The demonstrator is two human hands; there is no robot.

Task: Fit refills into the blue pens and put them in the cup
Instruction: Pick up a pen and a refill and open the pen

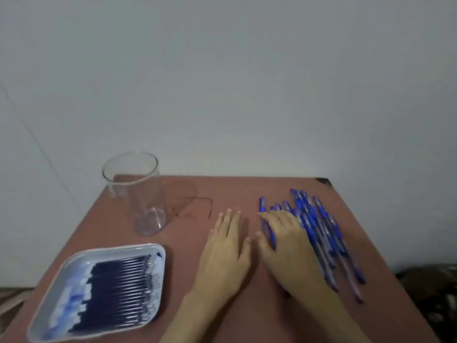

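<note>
Now, table (247,191): reddish-brown, under both hands, bearing everything listed below.
Tray (118,247): pale, shallow, round-cornered; well to the left of the left hand and nearer the body.
Refills (118,283): dark row laid side by side in the tray, apart from either hand; evenly packed, so probably untouched.
Blue pens (319,233): loose heap under and to the right of the right hand, pointing roughly away from the body; refilled or not, impossible to tell through the blur.
Cup (138,191): clear, upright, beyond and to the left of the left hand, well apart from the pens; nothing visible inside, so apparently no finished pen delivered yet.
Right hand (286,238): palm down, fingers spread and nearly straight, resting on the left edge of the heap; nothing closed round or lifted, within the limits of the blur.
Left hand (227,246): flat on bare table just beside the right hand, fingers straight, holding nothing.
Leftmost pen (262,206): a little apart from the heap, passing beneath the right hand's index finger and thumb; likeliest first pick, as a judgement.
Progress: seemingly at the very start; picking a pen, taking a refill from the tray, fitting it and dropping it in the cup all left to do, for the whole heap.
</note>
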